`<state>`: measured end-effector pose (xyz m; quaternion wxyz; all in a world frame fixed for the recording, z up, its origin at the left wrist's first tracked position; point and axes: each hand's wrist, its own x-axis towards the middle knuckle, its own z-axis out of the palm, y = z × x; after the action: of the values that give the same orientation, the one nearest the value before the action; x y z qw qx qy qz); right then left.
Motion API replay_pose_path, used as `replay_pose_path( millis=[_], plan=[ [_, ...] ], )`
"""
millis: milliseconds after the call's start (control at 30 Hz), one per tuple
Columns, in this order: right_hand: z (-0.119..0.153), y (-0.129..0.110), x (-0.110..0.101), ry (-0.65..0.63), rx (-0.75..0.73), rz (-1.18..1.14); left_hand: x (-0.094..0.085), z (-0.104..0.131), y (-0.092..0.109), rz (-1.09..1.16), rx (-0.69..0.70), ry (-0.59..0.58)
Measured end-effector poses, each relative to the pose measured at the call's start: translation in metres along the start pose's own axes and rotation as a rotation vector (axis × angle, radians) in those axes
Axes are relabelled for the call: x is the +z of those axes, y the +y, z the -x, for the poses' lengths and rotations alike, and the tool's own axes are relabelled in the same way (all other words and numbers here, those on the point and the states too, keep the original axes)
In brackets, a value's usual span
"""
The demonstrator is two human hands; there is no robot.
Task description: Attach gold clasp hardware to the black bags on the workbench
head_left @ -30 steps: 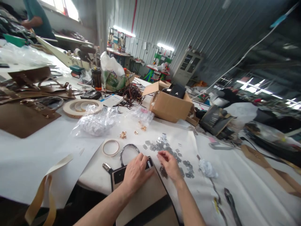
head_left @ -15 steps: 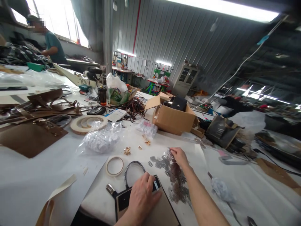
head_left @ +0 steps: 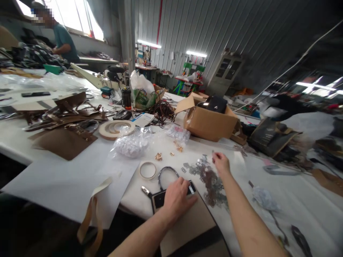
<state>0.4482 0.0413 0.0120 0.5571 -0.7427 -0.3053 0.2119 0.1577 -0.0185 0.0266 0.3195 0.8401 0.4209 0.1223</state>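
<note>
My left hand [head_left: 177, 198] lies on a beige and black bag panel [head_left: 187, 232], its fingers bent near the top edge and its thumb spread out flat. A dark looped handle [head_left: 168, 169] and a strap end with a metal fitting [head_left: 146, 191] stick out from the panel's top. My right hand [head_left: 222, 165] is raised just past a pile of thin metal plates [head_left: 213, 185], thumb and fingers pinched on a small metal plate [head_left: 213, 154]. Part of that plate is hidden by the fingertips. Small gold-coloured metal pieces [head_left: 158, 156] lie farther back.
A tape roll [head_left: 147, 170] is left of the handle. Behind lie a clear plastic bag [head_left: 131, 144], larger tape rolls [head_left: 107, 132] and a cardboard box [head_left: 211, 125]. Brown bag parts [head_left: 64, 142] cover the left. A person [head_left: 64, 43] stands at the far left.
The view has swung to the left, so everything appears shifted right. My right hand has lifted away from the metal plates with a small plate pinched. My left hand stays on the bag panel.
</note>
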Motion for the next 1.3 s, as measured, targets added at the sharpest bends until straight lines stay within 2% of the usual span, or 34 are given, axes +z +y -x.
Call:
replay_pose_path(
  millis=[133,233,300,367,433,533,600,733,900,1167,1300],
  plan=[
    [0.042,-0.028,-0.005,-0.015,0.086,-0.278,-0.027,0.009,-0.017,0.049,0.211,-0.164],
    [0.097,-0.05,-0.011,-0.137,0.127,-0.537,-0.054,0.039,-0.038,0.023,0.303,-0.161],
    [0.141,-0.063,-0.009,-0.216,0.154,-0.584,-0.066,0.065,-0.053,-0.002,0.243,-0.085],
    [0.183,-0.069,0.001,-0.303,0.21,-0.545,-0.068,0.089,-0.068,0.023,0.135,0.025],
    [0.218,-0.067,0.015,-0.396,0.264,-0.466,-0.06,0.104,-0.08,0.092,0.067,0.151],
    [0.251,-0.054,0.036,-0.562,0.252,-0.302,-0.042,0.111,-0.089,0.151,0.105,0.295],
    [0.262,-0.044,0.046,-0.626,0.198,-0.185,-0.033,0.109,-0.092,0.139,0.156,0.355],
    [0.269,-0.031,0.053,-0.598,0.14,-0.04,-0.028,0.106,-0.092,0.13,0.202,0.409],
    [0.273,-0.029,0.055,-0.59,0.145,-0.021,-0.029,0.106,-0.092,0.117,0.246,0.396],
    [0.273,-0.03,0.061,-0.708,0.116,0.049,-0.033,0.11,-0.099,0.106,0.209,0.322],
    [0.275,-0.031,0.065,-0.72,0.089,0.122,-0.036,0.11,-0.101,0.14,0.175,0.311]
  ],
)
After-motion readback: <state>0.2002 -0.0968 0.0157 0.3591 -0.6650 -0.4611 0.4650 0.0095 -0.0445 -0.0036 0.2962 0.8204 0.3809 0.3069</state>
